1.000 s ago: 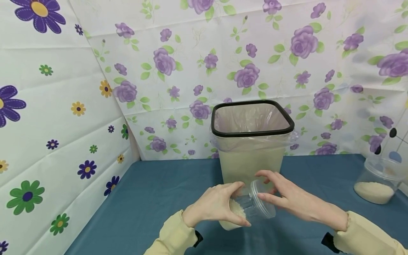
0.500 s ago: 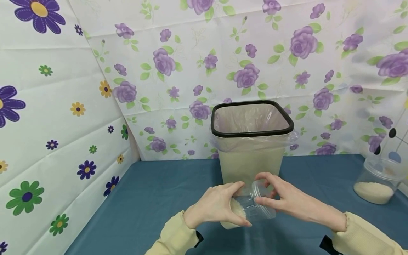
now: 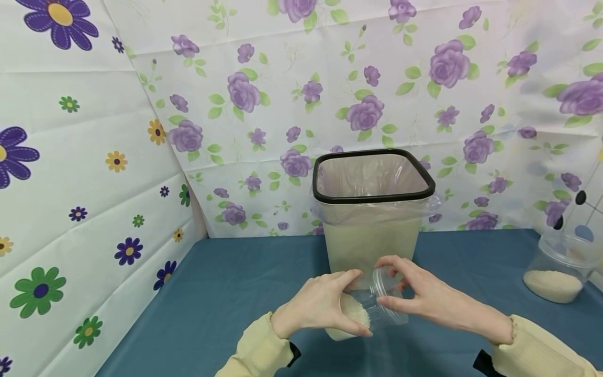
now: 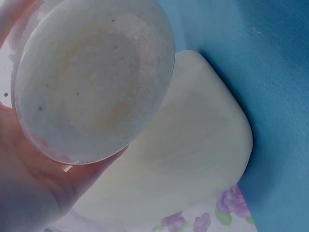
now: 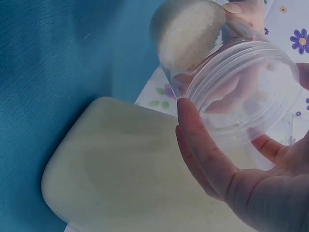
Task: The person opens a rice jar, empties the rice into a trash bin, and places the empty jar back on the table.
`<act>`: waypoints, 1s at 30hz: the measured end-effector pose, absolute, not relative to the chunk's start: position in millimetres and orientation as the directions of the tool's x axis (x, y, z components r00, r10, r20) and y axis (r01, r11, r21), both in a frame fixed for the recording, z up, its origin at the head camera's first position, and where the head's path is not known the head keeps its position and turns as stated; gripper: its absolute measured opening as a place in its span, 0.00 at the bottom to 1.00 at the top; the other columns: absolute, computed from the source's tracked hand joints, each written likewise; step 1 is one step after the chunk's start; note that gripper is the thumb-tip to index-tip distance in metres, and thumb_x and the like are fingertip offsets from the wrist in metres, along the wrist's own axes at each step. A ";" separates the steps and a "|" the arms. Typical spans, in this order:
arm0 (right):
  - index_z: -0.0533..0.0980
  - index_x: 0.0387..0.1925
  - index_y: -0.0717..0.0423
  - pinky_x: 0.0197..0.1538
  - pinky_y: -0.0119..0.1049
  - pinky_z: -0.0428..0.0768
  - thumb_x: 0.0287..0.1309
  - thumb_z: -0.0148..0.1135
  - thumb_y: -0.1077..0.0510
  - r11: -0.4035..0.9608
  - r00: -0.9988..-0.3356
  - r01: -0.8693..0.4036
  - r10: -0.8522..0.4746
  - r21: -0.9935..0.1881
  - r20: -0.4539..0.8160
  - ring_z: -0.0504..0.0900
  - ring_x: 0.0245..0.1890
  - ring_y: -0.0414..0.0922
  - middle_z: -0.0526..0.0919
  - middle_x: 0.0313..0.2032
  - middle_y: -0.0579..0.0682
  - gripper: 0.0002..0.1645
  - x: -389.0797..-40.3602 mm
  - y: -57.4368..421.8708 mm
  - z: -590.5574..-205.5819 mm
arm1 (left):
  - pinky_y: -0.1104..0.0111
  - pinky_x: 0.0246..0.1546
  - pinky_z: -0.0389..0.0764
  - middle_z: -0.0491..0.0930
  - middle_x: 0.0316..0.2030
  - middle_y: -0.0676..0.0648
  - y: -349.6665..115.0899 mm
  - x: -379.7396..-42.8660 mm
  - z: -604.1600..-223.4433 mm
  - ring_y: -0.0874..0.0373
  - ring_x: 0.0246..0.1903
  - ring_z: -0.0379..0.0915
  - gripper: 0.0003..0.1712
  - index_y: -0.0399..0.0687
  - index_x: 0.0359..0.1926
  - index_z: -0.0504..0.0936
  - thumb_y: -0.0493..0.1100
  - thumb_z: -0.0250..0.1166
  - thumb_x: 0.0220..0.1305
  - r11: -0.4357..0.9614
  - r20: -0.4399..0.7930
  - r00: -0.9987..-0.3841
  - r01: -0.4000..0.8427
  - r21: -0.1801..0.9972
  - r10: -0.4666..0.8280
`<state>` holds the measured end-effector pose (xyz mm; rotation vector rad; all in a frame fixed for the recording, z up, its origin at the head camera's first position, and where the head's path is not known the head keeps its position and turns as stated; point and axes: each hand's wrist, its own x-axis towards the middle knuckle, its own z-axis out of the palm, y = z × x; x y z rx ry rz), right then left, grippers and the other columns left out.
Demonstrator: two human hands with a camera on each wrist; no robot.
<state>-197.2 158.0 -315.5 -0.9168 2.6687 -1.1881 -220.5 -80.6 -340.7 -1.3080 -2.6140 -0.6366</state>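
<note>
A clear plastic jar (image 3: 369,306) with white rice (image 3: 353,311) in its base lies tilted on its side, held in front of the bin. My left hand (image 3: 314,306) grips it round the body near the base, thumb below and fingers over the far side. The jar's round bottom (image 4: 96,82) faces the left wrist camera. At the mouth end sits a clear ridged screw lid (image 5: 241,96). My right hand (image 3: 424,293) holds this lid by its edge, with fingers (image 5: 203,140) curled along one side and the thumb on the opposite side.
Behind the hands stands a cream bin (image 3: 372,241) with a black rim (image 3: 372,199) and a clear liner. A second clear tub (image 3: 556,272) with white grains is at the right. Blue cloth (image 3: 254,272) covers the table; flowered sheets (image 3: 282,104) hang behind and at the left.
My right fingers have shifted slightly left round the lid's edge. The rice has spread a little toward the jar's mouth. My left hand keeps its grip in nearly the same place.
</note>
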 end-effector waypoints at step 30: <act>0.59 0.60 0.44 0.32 0.35 0.77 0.54 0.63 0.52 0.309 -0.597 -0.748 -0.701 -0.588 0.390 0.67 0.41 0.45 0.62 0.51 0.45 0.34 -198.3 168.5 -326.0 | 0.78 0.36 0.71 0.74 0.43 0.61 -81.9 -223.8 -339.3 0.72 0.39 0.71 0.46 0.53 0.61 0.66 0.63 0.70 0.41 0.457 0.230 -0.602 0.758 0.466 0.765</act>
